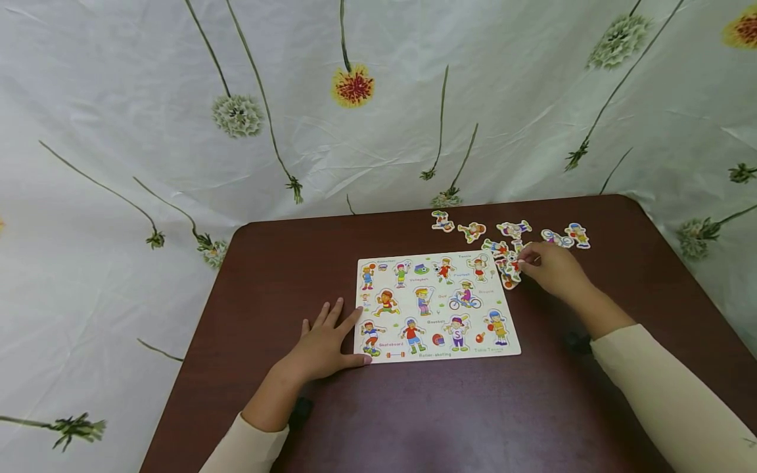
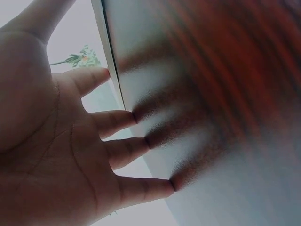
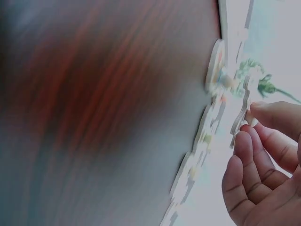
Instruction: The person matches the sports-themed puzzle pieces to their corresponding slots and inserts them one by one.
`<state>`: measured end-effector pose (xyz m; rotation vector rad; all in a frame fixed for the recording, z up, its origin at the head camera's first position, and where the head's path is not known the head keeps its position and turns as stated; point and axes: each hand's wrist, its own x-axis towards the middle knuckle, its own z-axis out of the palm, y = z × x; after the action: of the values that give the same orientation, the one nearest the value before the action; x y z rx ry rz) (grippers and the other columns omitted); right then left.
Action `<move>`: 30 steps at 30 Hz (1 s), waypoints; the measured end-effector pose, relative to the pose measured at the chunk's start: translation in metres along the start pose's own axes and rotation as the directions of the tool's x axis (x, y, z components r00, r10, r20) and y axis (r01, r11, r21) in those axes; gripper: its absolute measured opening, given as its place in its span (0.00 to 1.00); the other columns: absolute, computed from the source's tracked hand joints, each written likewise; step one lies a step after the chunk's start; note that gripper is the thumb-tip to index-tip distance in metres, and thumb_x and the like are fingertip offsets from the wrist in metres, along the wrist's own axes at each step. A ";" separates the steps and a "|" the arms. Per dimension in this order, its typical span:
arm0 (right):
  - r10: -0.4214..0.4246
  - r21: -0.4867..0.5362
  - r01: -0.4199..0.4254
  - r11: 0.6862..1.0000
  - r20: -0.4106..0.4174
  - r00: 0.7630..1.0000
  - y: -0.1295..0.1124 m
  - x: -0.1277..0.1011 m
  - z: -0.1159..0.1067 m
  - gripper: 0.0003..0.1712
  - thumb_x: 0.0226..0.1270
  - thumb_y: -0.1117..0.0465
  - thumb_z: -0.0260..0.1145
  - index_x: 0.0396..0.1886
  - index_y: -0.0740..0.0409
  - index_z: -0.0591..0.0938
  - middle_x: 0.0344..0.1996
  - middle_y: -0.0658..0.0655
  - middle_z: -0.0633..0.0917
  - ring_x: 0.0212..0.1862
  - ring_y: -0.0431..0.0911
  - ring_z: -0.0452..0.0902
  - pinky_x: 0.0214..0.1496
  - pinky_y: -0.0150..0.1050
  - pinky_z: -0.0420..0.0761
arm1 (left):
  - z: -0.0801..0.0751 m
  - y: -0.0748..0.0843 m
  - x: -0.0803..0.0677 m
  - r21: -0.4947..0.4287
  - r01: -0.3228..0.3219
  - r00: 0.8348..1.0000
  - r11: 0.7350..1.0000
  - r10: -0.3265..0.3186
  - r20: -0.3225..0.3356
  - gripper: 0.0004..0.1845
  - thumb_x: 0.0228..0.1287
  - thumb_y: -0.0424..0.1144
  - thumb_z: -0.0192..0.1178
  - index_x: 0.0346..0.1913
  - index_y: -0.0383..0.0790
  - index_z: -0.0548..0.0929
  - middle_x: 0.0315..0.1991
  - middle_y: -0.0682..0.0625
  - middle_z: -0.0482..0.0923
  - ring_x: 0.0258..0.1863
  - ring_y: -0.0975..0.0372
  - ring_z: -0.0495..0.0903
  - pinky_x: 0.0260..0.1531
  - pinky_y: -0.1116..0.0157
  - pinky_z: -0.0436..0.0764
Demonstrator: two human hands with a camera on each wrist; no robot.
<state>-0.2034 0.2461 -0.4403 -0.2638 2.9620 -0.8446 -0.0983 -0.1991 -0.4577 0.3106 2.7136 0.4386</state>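
Note:
A white puzzle board (image 1: 434, 328) with colourful sports figures and labels lies flat on the table. My left hand (image 1: 322, 345) rests at its left side, fingers spread, thumb over the lower left corner and index fingertip at the edge. In the left wrist view the left hand (image 2: 61, 136) shows straight, parted fingers touching the tabletop. Beyond the board's upper right corner, my right hand (image 1: 554, 270) pinches a puzzle piece. The right wrist view shows this thin puzzle piece (image 3: 241, 113) raised off the table, with thumb and fingers on a small peg at its back.
Loose puzzle pieces lie behind the board, among them a piece (image 1: 442, 221) at the left, another piece (image 1: 472, 232) beside it and one (image 1: 577, 235) far right. Several cluster under the right hand. A floral cloth (image 1: 390, 151) hangs behind the brown table (image 1: 284, 263).

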 end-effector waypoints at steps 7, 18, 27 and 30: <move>-0.008 0.025 0.008 1.000 0.022 1.000 -0.017 0.009 0.013 0.09 0.72 0.61 0.65 0.44 0.62 0.84 0.40 0.62 0.83 0.41 0.54 0.79 0.38 0.41 0.75 | 0.000 0.000 0.000 -0.012 -0.001 1.000 1.000 0.001 0.008 0.53 0.58 0.67 0.67 0.81 0.56 0.55 0.83 0.38 0.41 0.82 0.40 0.39 0.69 0.25 0.44; -0.029 0.063 0.025 0.998 0.065 0.997 -0.049 0.030 0.032 0.08 0.72 0.61 0.64 0.44 0.61 0.84 0.41 0.60 0.83 0.41 0.52 0.78 0.40 0.44 0.76 | -0.003 0.000 0.000 -0.004 0.005 1.000 1.000 -0.005 0.012 0.53 0.57 0.67 0.68 0.81 0.56 0.55 0.83 0.38 0.41 0.82 0.39 0.39 0.69 0.25 0.45; -0.058 0.100 0.050 0.994 0.075 0.996 -0.070 0.039 0.052 0.05 0.71 0.62 0.67 0.41 0.59 0.84 0.40 0.59 0.82 0.42 0.51 0.78 0.44 0.44 0.77 | -0.002 0.001 0.001 -0.006 0.011 1.000 1.000 -0.011 0.011 0.53 0.57 0.67 0.68 0.81 0.56 0.55 0.83 0.38 0.41 0.82 0.40 0.39 0.69 0.25 0.44; -0.061 0.117 0.050 0.992 0.092 0.994 -0.076 0.039 0.056 0.05 0.71 0.62 0.66 0.41 0.59 0.84 0.39 0.58 0.83 0.41 0.50 0.78 0.44 0.44 0.76 | -0.002 0.001 0.000 -0.010 0.008 1.000 1.000 -0.008 0.011 0.53 0.57 0.67 0.68 0.81 0.56 0.55 0.83 0.38 0.41 0.82 0.40 0.39 0.69 0.25 0.44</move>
<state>-0.2256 0.1468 -0.4480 -0.3719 2.8188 -0.9752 -0.0991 -0.1989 -0.4561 0.2981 2.6998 0.4470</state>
